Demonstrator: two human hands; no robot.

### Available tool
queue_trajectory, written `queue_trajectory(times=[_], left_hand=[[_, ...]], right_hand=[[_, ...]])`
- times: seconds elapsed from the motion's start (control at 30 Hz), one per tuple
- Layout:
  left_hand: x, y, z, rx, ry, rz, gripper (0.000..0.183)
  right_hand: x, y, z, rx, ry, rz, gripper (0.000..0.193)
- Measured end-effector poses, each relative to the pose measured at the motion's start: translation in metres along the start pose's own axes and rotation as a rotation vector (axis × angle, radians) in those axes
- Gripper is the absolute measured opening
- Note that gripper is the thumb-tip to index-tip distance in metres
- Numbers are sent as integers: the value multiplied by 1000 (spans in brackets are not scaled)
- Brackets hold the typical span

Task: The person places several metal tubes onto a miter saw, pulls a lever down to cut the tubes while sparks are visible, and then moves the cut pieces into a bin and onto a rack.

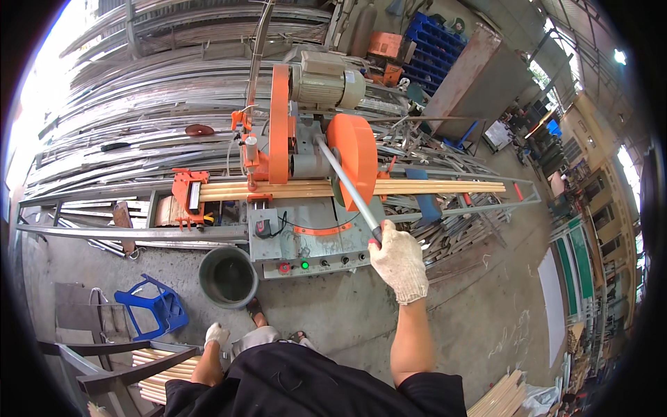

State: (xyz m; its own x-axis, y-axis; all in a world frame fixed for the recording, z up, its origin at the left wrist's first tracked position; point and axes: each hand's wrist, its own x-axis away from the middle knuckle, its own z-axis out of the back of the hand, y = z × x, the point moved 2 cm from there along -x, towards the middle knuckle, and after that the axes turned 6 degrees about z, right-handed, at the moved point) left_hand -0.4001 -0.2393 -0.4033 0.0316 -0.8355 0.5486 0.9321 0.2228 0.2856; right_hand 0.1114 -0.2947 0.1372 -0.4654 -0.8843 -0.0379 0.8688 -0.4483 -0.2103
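My right hand [399, 260], in a white knit glove, is wrapped round the black grip of a long metal lever handle [345, 177]. The lever slopes up to a cut-off saw with an orange blade guard [358, 156]. Under the guard, part of the cutting disc [338, 192] shows beside several tan tubes [299, 188] lying across the saw bed. An orange clamp [190, 197] sits at the tubes' left end. My left hand [217, 334], also gloved, is low at my left side, away from the saw. Its fingers look curled, with nothing visible in them.
A grey bucket [207, 274] stands on the floor before the saw, with a blue plastic stool [158, 309] to its left. More tan tubes [149, 379] lie by a dark metal frame [128, 372] at lower left. Racks of metal profiles [153, 90] fill the back.
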Motion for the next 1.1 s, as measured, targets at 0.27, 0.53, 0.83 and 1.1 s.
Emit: queue_trajectory(times=[0.27, 0.53, 0.83, 1.1], left_hand=[[89, -127, -68, -152, -361, 313, 36], [81, -83, -57, 100, -333, 204, 28], [86, 65, 50, 345, -321, 300, 22], [106, 39, 46, 35, -404, 369, 29]], right_hand=[[11, 13, -11, 2, 81, -15, 34], [11, 10, -12, -19, 77, -43, 30], [16, 17, -15, -34, 98, -56, 29], [17, 15, -23, -33, 85, -68, 27]])
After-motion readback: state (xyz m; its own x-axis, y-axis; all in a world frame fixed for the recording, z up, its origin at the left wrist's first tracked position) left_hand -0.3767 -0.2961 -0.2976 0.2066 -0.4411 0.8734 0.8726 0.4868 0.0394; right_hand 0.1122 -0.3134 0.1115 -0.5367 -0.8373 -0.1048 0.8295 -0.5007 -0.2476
